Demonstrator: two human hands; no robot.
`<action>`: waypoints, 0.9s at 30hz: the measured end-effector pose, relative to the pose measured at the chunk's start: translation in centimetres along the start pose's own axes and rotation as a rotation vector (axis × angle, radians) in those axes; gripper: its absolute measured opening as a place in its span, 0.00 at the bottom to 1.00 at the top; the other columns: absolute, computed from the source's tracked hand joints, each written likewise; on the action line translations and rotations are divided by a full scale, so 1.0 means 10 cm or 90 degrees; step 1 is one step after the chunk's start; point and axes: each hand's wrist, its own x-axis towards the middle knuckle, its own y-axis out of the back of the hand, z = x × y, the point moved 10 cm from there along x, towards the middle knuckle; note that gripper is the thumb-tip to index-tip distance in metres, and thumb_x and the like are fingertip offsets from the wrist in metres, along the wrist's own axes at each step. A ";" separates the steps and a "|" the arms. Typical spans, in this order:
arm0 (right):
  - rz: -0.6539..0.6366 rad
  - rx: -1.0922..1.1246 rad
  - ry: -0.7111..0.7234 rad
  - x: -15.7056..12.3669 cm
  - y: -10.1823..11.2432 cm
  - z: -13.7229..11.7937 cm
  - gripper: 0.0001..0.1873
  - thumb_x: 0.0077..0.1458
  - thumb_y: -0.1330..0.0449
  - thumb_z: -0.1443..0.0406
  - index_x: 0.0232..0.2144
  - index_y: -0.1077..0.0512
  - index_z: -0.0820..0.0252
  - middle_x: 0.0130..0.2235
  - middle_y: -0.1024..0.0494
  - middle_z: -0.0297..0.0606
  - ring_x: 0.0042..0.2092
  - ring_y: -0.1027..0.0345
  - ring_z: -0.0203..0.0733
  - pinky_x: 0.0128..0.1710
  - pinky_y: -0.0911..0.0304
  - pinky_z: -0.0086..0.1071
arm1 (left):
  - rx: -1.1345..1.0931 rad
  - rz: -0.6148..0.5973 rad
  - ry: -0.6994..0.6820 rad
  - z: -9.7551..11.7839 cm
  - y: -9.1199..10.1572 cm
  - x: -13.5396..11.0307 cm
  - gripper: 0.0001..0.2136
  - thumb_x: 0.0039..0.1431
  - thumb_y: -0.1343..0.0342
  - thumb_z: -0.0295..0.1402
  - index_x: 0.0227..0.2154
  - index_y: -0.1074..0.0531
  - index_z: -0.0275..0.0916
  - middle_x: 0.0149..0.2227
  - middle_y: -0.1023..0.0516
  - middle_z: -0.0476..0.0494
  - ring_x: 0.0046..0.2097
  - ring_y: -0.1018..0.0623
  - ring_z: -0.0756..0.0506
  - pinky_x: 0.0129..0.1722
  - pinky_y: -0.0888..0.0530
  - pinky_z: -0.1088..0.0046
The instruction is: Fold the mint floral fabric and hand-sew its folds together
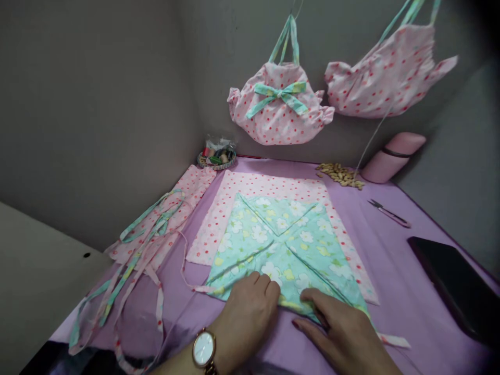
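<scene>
A mint-green floral fabric square point(275, 260) with crossing diagonal folds or seams lies on a larger pink dotted cloth point(207, 237). My left hand point(250, 310), with a watch point(203, 349) on its wrist, is closed over the near edge of the green fabric, its fingertips hidden. Right of it, my right hand point(344, 328) rests at the same edge. Its thumb and curled forefinger are apart, with the fabric's border between them. A thin pink tie point(184, 260) leads away from the fabric's left corner, and a short strip point(396, 341) sticks out at the right.
Dotted cloth with long ties point(156, 229) lies left on the purple tabletop point(390, 271). Behind are a basket of thread point(216, 159), peanuts point(339, 174) and a pink bottle point(392, 158). Snips point(388, 213) and a phone point(453, 286) lie right. Two dotted bags point(279, 125) hang above.
</scene>
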 end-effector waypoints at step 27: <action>0.106 -0.083 0.094 -0.03 0.07 -0.13 0.13 0.62 0.56 0.62 0.34 0.33 0.57 0.26 0.25 0.34 0.27 0.29 0.38 0.24 0.37 0.30 | 0.045 -0.085 0.012 0.06 -0.08 0.01 0.05 0.56 0.51 0.21 0.35 0.36 0.35 0.35 0.30 0.43 0.36 0.29 0.40 0.29 0.27 0.64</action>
